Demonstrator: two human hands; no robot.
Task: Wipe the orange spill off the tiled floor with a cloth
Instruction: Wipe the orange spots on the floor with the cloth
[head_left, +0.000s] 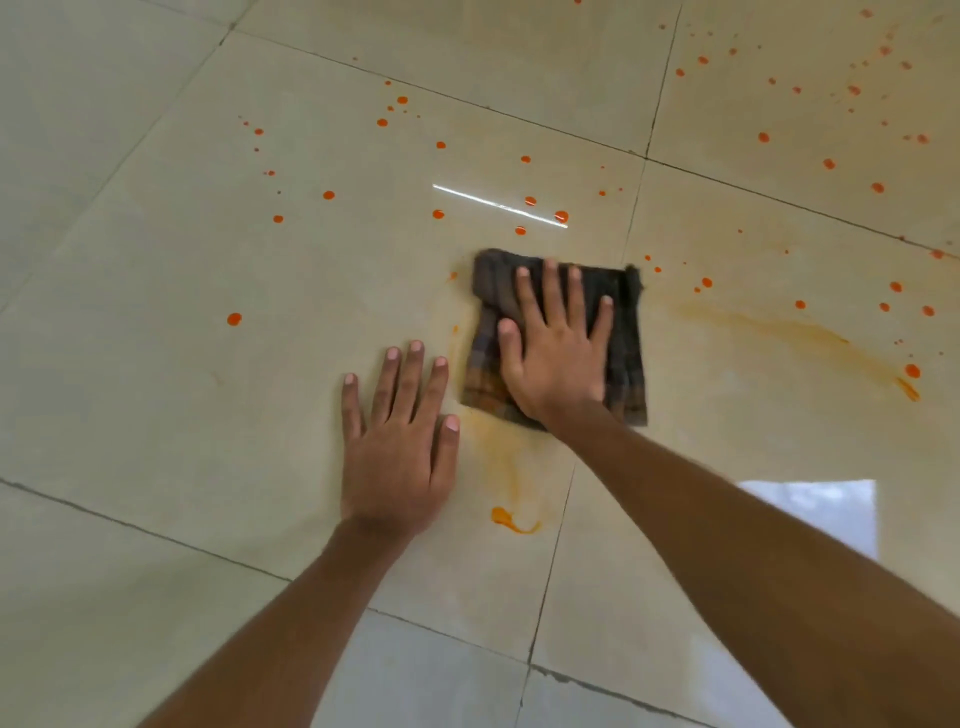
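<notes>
Dark plaid cloth (623, 332) lies folded flat among scattered orange spill (524, 202) droplets.

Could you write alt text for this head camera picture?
A right hand presses a dark checked cloth flat on a beige tiled floor dotted with orange drops and smears; the left hand rests flat beside it.

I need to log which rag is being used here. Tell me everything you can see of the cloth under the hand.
The cloth is a dark, brownish-grey woven rag with a faint plaid pattern, folded into a rough square. It lies flat on the tiled floor, its far corners slightly rumpled. The right hand presses on it, palm down, fingers spread. The left hand rests on the floor beside it, apart from it. Smeared orange streaks run out from its near edge.
</notes>
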